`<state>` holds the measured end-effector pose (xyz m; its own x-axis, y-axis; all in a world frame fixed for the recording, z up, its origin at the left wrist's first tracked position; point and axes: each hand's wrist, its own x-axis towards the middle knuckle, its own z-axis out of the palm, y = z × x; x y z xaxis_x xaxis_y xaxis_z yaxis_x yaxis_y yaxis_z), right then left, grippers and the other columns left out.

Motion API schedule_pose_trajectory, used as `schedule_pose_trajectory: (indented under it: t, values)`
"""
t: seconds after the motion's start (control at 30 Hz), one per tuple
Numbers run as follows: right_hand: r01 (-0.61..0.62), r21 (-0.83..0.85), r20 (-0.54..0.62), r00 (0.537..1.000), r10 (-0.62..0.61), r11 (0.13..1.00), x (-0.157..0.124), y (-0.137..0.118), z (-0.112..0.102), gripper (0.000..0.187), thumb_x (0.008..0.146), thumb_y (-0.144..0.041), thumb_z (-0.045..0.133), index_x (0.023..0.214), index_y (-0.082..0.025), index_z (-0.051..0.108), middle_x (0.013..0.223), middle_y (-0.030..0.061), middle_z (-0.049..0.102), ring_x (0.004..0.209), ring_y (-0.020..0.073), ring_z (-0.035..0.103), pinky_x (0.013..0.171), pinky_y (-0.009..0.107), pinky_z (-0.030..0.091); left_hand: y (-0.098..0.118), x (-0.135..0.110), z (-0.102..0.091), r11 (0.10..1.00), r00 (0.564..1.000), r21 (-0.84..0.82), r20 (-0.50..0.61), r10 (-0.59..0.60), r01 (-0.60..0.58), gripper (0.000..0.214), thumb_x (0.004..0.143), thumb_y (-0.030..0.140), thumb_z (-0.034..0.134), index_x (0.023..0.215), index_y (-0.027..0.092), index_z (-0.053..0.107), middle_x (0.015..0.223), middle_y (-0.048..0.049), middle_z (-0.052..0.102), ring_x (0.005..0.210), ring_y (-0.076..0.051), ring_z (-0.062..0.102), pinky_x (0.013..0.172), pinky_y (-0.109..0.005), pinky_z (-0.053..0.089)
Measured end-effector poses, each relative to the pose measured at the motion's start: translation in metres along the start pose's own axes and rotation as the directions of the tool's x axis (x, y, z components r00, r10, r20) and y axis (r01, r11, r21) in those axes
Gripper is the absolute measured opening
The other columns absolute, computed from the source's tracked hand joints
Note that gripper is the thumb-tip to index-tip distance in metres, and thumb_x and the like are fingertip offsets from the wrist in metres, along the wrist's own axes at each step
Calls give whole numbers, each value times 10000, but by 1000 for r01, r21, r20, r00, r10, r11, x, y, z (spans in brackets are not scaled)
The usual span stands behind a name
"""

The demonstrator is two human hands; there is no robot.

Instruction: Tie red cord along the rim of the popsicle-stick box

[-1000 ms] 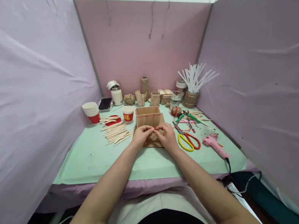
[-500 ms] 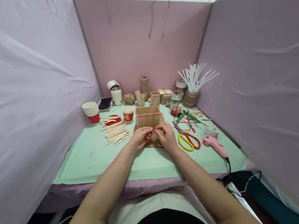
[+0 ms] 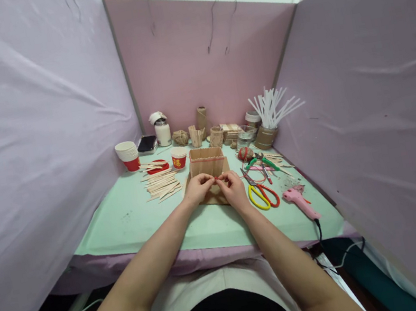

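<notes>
A short piece of red string (image 3: 216, 178) shows between my fingertips, in front of a brown open box (image 3: 207, 163) with a red line along its rim. My left hand (image 3: 199, 188) pinches the string from the left. From the right, my right hand (image 3: 232, 186) pinches it too, the two sets of fingertips almost touching. Below the hands lies a flat brown cardboard piece (image 3: 215, 197), partly covered by them. Scissors (image 3: 262, 195) with yellow and red handles lie just right of my right hand.
Wooden sticks (image 3: 162, 185) lie on the left, near a paper cup (image 3: 179, 158). To the right are green-handled pliers (image 3: 263, 161), a ball of red string (image 3: 245, 154) and a pink glue gun (image 3: 300, 202) with a cord. White sticks (image 3: 270, 107) stand in a pot behind.
My left hand has turned and risen slightly, its fingers now more extended toward the string. My right hand stays nearly in place, still pinching.
</notes>
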<state>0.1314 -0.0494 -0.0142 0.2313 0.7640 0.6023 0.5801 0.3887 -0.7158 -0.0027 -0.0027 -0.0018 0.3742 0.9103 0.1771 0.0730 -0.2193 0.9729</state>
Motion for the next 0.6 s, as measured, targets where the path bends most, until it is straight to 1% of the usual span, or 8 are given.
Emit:
schedule_pose_trajectory:
  t: [0.1,0.2,0.27,0.37,0.47,0.6]
  values:
    - [-31,34,15,999,30,999,0,1,0,140,778,-329,549,731,-198,564,779,27,564,732,161,497,661,282,393,-2,1,-1,999,1000,16,6,29,-29,252,705,381,603,786,143,604,618,6,558,543,-92,472,507,-212,363]
    - [-105,111,34,994,102,988,1,3,1,150,772,-339,539,737,-195,567,754,18,573,718,157,510,653,274,397,-4,2,-1,998,998,-25,25,58,-57,252,691,339,626,853,155,570,685,7,586,597,-101,516,556,-217,388]
    - [-175,173,17,984,175,969,2,4,1,156,763,-339,533,727,-190,560,726,10,575,691,153,513,639,268,399,-5,2,-1,996,996,-47,36,81,-79,264,674,307,644,866,160,538,712,11,589,623,-103,533,573,-215,392]
    - [-260,239,-52,959,280,936,4,4,0,161,744,-338,530,704,-183,547,691,3,570,643,143,499,611,262,396,-5,4,1,994,993,-28,42,111,-110,225,663,275,648,799,159,511,694,21,563,623,-100,526,580,-215,387]
    - [-284,274,-94,943,319,919,4,2,-1,170,730,-342,532,700,-176,548,678,1,566,621,137,489,598,260,395,-6,4,3,992,991,-2,37,125,-125,192,666,257,637,751,161,494,671,29,541,614,-97,511,587,-216,377]
    - [-281,273,-111,941,320,920,4,2,-1,189,729,-359,534,699,-173,547,671,4,566,628,138,494,604,262,404,-3,3,4,991,992,27,25,127,-128,168,667,240,628,731,163,492,645,36,530,589,-91,486,568,-212,354]
